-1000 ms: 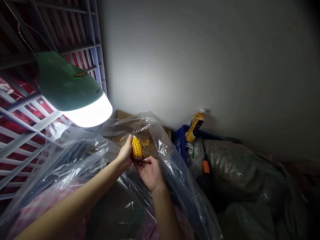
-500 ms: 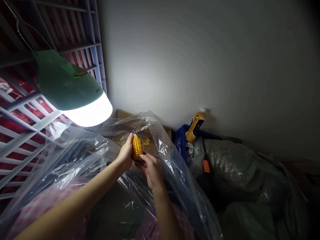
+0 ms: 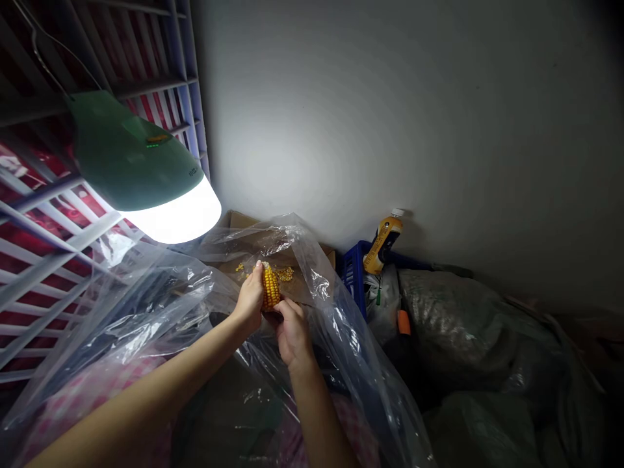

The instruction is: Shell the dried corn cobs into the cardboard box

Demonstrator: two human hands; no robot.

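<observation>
A yellow ear of corn [image 3: 271,288] is held upright between my two hands, over a clear plastic bag [image 3: 341,338]. My left hand [image 3: 250,298] is closed round its left side, thumb near the pale upper tip. At the lower end, the fingers of my right hand [image 3: 292,330] are closed on the corn; some of them are hidden behind it. Loose corn kernels [image 3: 285,274] lie in a small heap just beyond the ear, with a few more to the left. They rest on the bag where it lines a cardboard box [image 3: 238,220].
A lit green lamp [image 3: 141,156] hangs at upper left before plastic crate slats [image 3: 182,84]. To the right stand a blue basket [image 3: 351,273] with a yellow-labelled bottle [image 3: 384,244], an orange-ended object [image 3: 403,322] and a bulky sack [image 3: 453,318]. A pale wall [image 3: 370,110] rises behind.
My right hand's fingers have drawn in closer at the lower end of the corn. The ear and both hands sit slightly further right and lower in view.
</observation>
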